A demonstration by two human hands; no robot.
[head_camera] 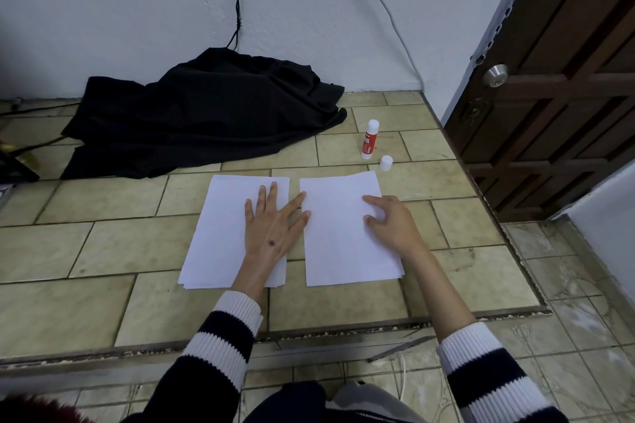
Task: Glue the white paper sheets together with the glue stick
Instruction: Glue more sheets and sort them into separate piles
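Note:
Two stacks of white paper lie side by side on the tiled counter: a left stack (220, 233) and a right stack (338, 240). My left hand (273, 220) rests flat on the left stack, fingers spread, with two fingertips reaching the left edge of the right stack. My right hand (390, 221) sits on the right edge of the right stack, fingers curled, thumb and forefinger pressing on the top sheet. A red and white glue stick (369, 139) stands upright and uncapped behind the right stack. Its white cap (386, 163) stands beside it.
A crumpled black cloth (206, 113) covers the back of the tiled counter (103, 244) against the white wall, with cables hanging above it. A brown wooden door (549, 96) stands at the right. The counter's front edge runs just before my sleeves.

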